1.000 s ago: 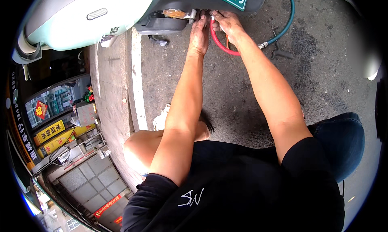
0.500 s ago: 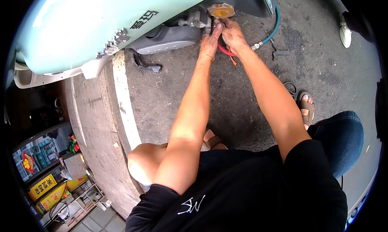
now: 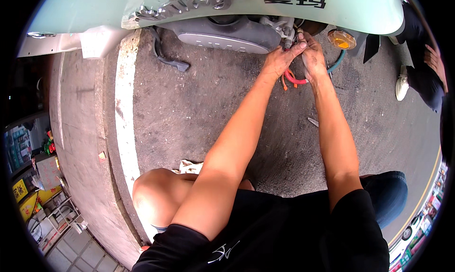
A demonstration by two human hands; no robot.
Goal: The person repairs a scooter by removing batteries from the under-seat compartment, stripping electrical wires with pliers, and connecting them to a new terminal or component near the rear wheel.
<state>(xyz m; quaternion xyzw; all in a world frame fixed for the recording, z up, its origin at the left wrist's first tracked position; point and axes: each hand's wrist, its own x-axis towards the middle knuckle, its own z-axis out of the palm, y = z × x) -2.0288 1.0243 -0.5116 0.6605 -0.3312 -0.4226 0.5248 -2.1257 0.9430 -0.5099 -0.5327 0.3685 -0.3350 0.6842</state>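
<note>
My two hands meet beside the rear wheel area of a mint-green scooter (image 3: 199, 9), just under its body. My left hand (image 3: 280, 61) is closed, its thumb pressed toward the right hand. Fingers curled, my right hand (image 3: 313, 58) works against the same spot; whatever the two grip is hidden by the fingers. A red hose (image 3: 295, 80) loops below them, with thin orange pieces near it. Beyond my right wrist runs a teal hose (image 3: 338, 63). An amber turn signal (image 3: 342, 39) sits right of the hands, and a grey metal bracket (image 3: 284, 30) lies to their left.
A dark kickstand (image 3: 168, 58) reaches down to the asphalt on the left. A small metal tool (image 3: 313, 122) lies near my right forearm. Another person's leg and white shoe (image 3: 402, 84) are at the right. Shop shelves (image 3: 52, 215) stand beyond the kerb.
My view has turned, so the scooter and hands appear farther right. The hands stay together at the scooter's lower rear. More of the other person shows at the right.
</note>
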